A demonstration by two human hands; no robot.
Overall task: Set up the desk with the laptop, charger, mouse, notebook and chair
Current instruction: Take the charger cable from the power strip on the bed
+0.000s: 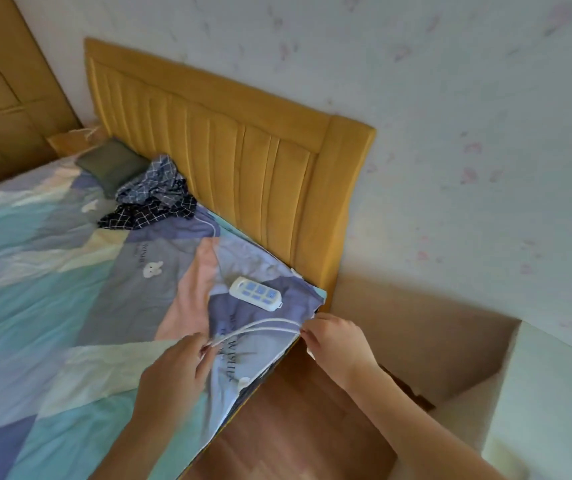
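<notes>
A white power strip (256,294) with blue sockets lies on the patterned bedspread (69,271) near the bed's right corner. Its white cable (260,326) runs in a doubled loop between my hands. My left hand (173,372) pinches the cable's left end over the bedspread. My right hand (333,341) pinches the right end at the bed's edge. A thinner length of white cable (216,251) trails from the strip up toward the headboard. No laptop, mouse, notebook, desk or chair is in view.
A yellow padded headboard (243,157) stands against the floral wallpaper. A dark checked cloth (152,199) and a grey-green pillow (113,164) lie at the bed's head. Wooden floor (298,420) lies right of the bed, with a white furniture edge (547,403) at the far right.
</notes>
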